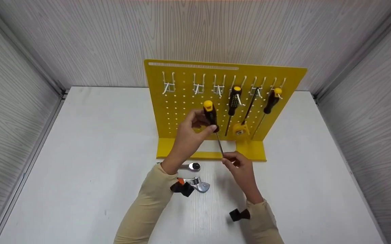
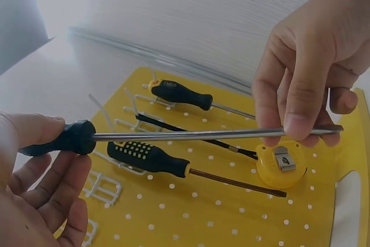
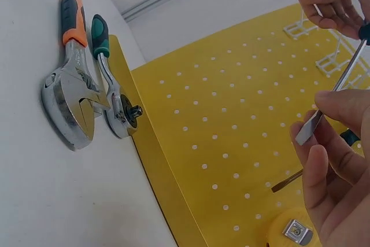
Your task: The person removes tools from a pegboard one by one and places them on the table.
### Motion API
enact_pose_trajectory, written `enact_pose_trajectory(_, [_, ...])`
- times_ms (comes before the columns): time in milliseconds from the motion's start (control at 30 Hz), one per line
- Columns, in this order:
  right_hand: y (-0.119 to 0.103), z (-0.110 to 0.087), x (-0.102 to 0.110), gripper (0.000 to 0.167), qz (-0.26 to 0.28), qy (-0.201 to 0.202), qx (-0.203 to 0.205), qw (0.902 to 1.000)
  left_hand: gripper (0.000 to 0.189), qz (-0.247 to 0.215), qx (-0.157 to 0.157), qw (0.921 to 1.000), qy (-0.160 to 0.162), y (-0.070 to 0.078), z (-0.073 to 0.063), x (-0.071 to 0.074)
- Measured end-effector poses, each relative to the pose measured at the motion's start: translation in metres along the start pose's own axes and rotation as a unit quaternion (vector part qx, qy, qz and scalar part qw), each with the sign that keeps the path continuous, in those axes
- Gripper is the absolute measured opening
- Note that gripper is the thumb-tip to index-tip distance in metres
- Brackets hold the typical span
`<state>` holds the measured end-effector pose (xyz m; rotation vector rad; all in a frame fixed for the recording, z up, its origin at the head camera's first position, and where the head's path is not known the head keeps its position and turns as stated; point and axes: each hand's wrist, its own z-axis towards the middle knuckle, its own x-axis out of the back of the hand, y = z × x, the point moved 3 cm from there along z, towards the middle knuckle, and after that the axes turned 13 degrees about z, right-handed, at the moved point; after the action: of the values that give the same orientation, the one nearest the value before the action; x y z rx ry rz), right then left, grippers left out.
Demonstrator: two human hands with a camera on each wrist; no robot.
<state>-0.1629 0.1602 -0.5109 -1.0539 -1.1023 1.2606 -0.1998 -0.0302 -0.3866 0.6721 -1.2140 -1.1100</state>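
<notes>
A flat-blade screwdriver with a black and yellow handle is held tilted before the yellow pegboard. My left hand grips its handle between thumb and fingers. Near the blade, my right hand pinches the steel shaft; the flat tip pokes out past the fingers in the right wrist view. Behind it on the board hang a dotted-handle screwdriver, a tape measure on a black strap, and another screwdriver.
On the white table, an adjustable wrench with an orange and black handle lies beside a ratchet wrench, close to the board's base. White hooks without tools stick out from the board's upper left.
</notes>
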Motion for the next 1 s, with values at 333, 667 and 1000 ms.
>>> enact_pose_trajectory(333, [-0.005,-0.001,0.001,0.015,0.008,-0.006,0.029,0.9995,0.039,0.0,0.005,0.9993,0.038,-0.014,-0.006,0.028])
enact_pose_trajectory(667, [-0.011,-0.002,0.0,0.013,-0.008,-0.046,0.044,0.998,0.039,-0.024,0.035,0.9975,0.056,-0.035,-0.019,0.055])
enact_pose_trajectory(1000, [-0.012,-0.01,0.003,0.012,-0.026,-0.068,0.022,0.9971,0.047,0.013,0.054,0.9982,0.021,-0.06,-0.052,0.074])
